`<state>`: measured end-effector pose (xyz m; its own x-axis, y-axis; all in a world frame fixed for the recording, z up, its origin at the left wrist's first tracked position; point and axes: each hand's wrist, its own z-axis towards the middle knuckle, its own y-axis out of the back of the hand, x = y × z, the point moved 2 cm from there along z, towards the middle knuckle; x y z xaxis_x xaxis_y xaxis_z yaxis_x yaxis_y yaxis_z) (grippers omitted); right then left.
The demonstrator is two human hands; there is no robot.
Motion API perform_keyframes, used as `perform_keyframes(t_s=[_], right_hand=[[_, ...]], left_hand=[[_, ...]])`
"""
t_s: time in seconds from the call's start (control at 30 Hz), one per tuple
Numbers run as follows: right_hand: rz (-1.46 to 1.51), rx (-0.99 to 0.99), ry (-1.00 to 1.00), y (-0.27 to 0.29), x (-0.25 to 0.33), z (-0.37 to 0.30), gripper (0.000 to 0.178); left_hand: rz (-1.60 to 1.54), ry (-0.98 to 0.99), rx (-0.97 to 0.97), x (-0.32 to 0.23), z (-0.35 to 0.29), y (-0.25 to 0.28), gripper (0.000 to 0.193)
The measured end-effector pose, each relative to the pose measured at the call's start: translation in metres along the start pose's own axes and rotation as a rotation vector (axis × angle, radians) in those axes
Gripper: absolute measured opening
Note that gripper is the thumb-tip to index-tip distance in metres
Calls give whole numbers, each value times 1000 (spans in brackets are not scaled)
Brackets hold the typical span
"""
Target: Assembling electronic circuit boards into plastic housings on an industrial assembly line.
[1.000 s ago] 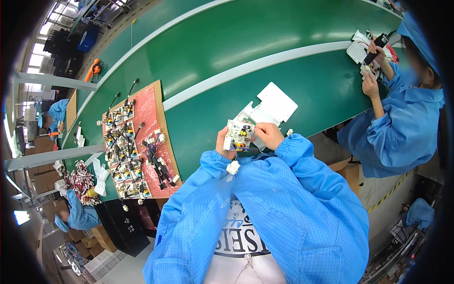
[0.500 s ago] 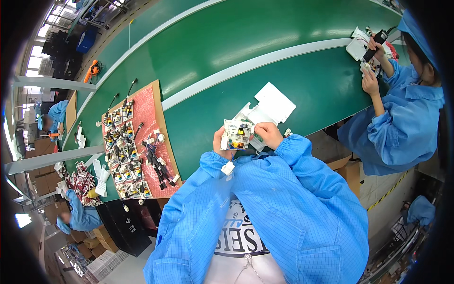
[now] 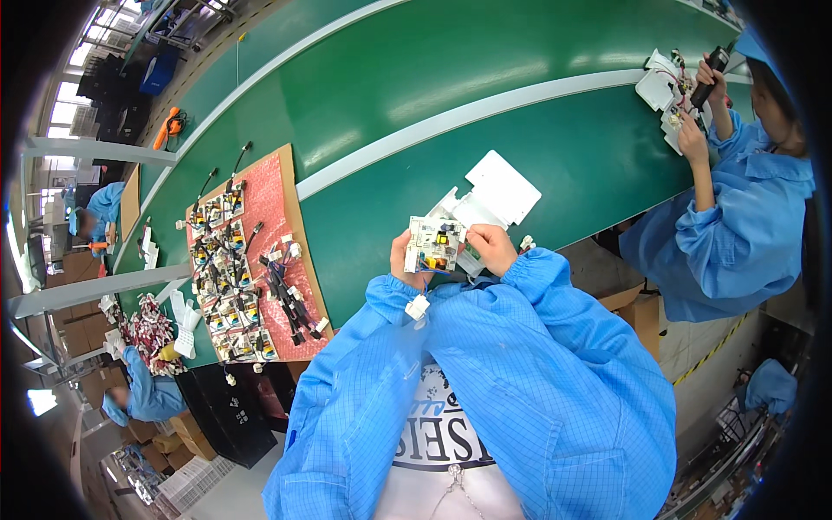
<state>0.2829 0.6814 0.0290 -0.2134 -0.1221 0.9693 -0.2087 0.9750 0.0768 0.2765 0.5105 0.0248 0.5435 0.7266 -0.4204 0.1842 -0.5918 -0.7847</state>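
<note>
A small white circuit board with yellow, black and copper-coloured parts is held up in front of my chest. My left hand is closed on its left edge. At the board's right edge, my right hand has its fingers curled in, touching or close to it; the fingertips are partly hidden. Below the board dangles a white connector on a wire. Just beyond it, a white plastic housing with a flat panel lies on the green bench, partly covered by the board and my hands.
To the left, several circuit boards and black cables lie on pink bubble wrap over cardboard. A pale rail crosses the bench. At the right, a co-worker in blue holds a black power tool over white parts.
My hands and the board stay almost in the same place. The co-worker at the right has lifted the black tool slightly and shifted the white parts.
</note>
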Motion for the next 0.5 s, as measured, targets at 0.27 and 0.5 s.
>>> perform_keyframes(t_s=[0.27, 0.5], right_hand=[[52, 4, -8, 1, -8, 0, 21], [-198, 86, 1, 3, 17, 1, 24]], left_hand=[[53, 35, 56, -3, -3, -6, 49], [76, 17, 20, -4, -3, 2, 51]])
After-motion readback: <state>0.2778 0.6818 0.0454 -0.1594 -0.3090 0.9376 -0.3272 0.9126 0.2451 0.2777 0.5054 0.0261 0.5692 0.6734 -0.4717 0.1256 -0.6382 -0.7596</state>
